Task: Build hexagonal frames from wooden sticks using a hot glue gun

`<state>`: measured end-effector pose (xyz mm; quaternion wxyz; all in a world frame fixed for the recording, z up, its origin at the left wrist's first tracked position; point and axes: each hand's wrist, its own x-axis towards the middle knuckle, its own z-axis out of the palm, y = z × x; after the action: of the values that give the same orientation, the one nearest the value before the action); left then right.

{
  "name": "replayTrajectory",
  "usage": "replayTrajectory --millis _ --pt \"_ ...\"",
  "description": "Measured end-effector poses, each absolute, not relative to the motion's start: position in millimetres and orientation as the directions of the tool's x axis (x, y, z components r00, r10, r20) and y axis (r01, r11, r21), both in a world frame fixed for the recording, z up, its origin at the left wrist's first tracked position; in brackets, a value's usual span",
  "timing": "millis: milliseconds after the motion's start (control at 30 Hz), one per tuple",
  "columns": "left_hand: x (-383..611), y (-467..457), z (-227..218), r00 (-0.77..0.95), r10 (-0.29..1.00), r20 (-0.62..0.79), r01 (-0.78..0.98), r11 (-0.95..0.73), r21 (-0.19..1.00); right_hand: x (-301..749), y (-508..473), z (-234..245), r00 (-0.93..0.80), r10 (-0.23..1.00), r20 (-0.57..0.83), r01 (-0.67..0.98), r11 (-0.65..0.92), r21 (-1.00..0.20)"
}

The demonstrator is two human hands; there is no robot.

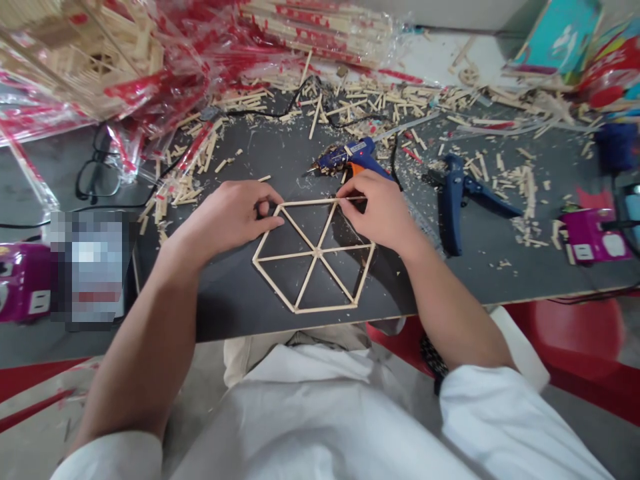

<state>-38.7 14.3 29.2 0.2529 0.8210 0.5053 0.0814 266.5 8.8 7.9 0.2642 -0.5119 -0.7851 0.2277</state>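
A hexagonal frame of thin wooden sticks (270, 255) lies flat on the dark table in front of me, its spokes meeting at a middle joint. At its far left corner, my left hand (237, 210) pinches the frame between thumb and fingers. My right hand (377, 207) is closed at the far right corner, with a thin stick end showing between thumb and forefinger. The right palm and fingers partly cover the frame's upper right side. Just beyond the right hand rests a blue glue gun (345, 155) with an orange trigger.
Blue cutters (454, 203) lie to the right. Cut stick pieces (380, 100) litter the back. Plastic-wrapped stick bundles (320, 30) and a wooden model (75, 60) stand behind. Glasses (93, 177) and a pixelated device (97, 270) are left; purple boxes (593, 235) sit at both sides.
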Motion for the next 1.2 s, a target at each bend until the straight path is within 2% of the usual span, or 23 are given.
replayTrajectory --millis 433,1200 --pt "-41.6 13.8 20.9 0.492 0.869 -0.054 0.750 -0.392 0.533 258.0 7.2 -1.4 -0.258 0.946 0.197 0.692 0.323 -0.646" --pt "-37.8 12.0 25.8 0.469 0.878 -0.094 0.759 -0.347 0.550 260.3 11.4 -3.8 -0.264 0.943 0.203 0.666 0.330 -0.669"
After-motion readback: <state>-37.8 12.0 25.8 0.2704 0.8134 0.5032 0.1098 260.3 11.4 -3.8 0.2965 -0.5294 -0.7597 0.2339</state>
